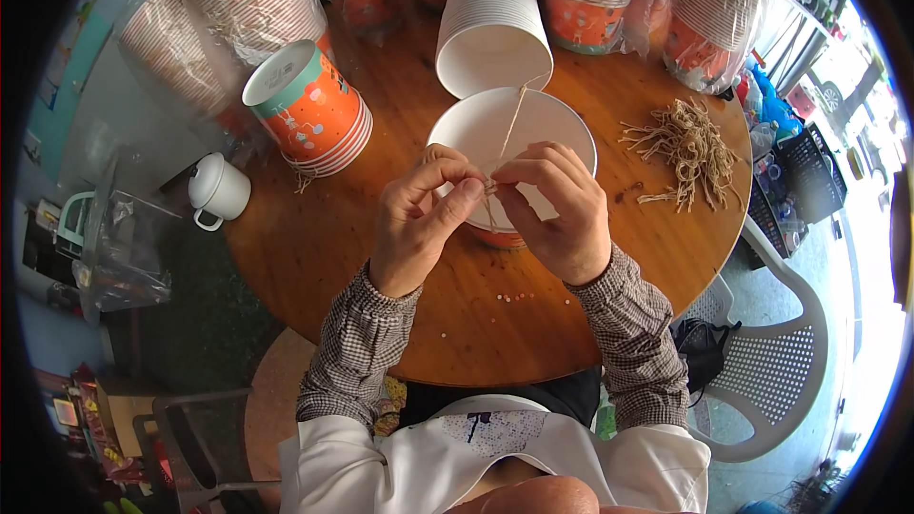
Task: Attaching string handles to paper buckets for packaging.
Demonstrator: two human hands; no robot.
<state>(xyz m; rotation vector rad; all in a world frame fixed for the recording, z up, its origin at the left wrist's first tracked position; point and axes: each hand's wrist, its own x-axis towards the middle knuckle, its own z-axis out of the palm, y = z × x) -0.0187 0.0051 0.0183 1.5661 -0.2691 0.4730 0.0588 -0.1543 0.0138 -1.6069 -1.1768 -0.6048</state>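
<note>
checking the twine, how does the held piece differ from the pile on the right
The held twine is a thin strand; the twine pile is a tangled heap. The held twine is between left hand and right hand; the twine pile lies on the table. Both look tan.

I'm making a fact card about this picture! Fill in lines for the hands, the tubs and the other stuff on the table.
Left hand: pinching string with thumb and finger
Right hand: pinching string too
Below the hands: open tub, white inside
Beyond that: nested white tubs, mouth toward the person
Table's left: stack of orange tubs
Table's right: loose pile of brown strings
Far edge: bagged tubs
Table: brown wood
</note>
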